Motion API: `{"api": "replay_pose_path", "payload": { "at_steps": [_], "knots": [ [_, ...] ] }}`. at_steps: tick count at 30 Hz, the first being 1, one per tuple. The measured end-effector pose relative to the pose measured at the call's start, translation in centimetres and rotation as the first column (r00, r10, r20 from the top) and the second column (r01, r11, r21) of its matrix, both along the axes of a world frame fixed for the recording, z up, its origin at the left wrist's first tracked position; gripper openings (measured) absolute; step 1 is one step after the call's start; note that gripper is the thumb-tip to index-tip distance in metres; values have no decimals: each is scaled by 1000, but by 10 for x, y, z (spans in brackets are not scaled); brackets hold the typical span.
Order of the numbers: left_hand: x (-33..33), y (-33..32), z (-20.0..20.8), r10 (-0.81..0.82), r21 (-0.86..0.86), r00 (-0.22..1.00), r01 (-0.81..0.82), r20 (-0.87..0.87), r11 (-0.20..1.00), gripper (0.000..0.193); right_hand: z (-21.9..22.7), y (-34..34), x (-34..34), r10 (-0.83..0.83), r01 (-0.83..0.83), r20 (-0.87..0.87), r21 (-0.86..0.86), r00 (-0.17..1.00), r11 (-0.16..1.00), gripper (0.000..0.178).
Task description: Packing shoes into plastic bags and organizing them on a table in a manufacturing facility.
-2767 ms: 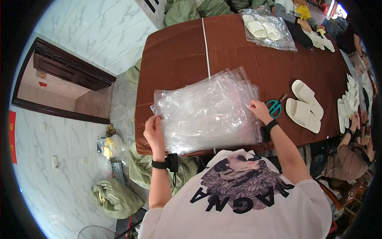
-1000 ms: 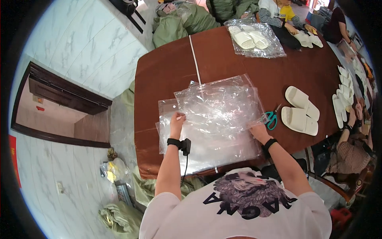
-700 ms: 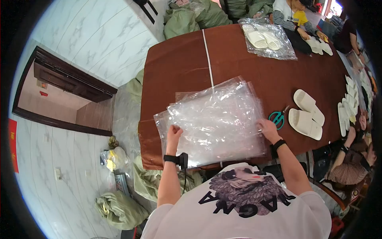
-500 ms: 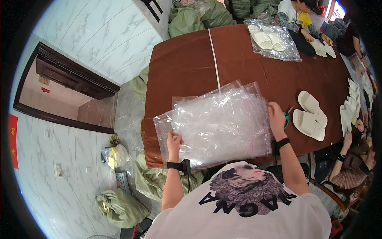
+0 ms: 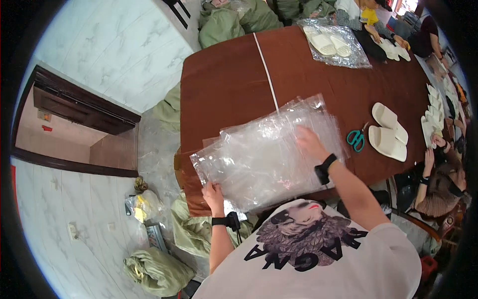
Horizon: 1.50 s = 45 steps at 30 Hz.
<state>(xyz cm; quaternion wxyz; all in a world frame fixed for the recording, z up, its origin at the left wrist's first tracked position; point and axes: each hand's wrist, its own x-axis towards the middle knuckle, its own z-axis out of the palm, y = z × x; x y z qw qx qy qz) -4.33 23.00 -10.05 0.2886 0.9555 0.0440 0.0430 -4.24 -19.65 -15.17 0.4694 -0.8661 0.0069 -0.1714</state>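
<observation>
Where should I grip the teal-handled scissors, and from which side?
Best taken, I think, by the teal handles, with the right hand coming from the person's near side. The scissors lie on the brown cloth with their handles toward the person and blades pointing away, slightly right; plastic bags and slippers flank them, so the sides look tighter.

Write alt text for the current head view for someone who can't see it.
A person's left hand is at the left edge of a loose stack of clear plastic bags on a brown cloth-covered table; the right hand is over the stack's right part. Further right lie teal-handled scissors and two cream slippers.
</observation>
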Motion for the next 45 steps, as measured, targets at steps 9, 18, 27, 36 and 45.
{"api": "replay_pose_path", "payload": {
  "at_steps": [9,18,27,36,45],
  "knots": [
    [29,16,-32,3,-718,981,-145,-194,680,76,21,23,-46,-337,261,-276,-280,900,924,38],
    [20,-48,-26,-125,-666,988,30,-95,745,82,-31,-30,-43,-286,160,-154,-546,946,823,38],
    [16,-69,10,-57,-692,964,-144,-259,707,85,18,-68,-41,-602,361,-267,-597,753,716,36],
    [33,-47,-30,-37,-655,991,-58,-130,754,84,26,-66,-60,-646,615,92,-430,758,661,28],
    [23,-66,-14,-48,-611,994,-24,-102,791,78,68,-23,-14,-320,249,-501,-206,804,946,43]
  ]
}}
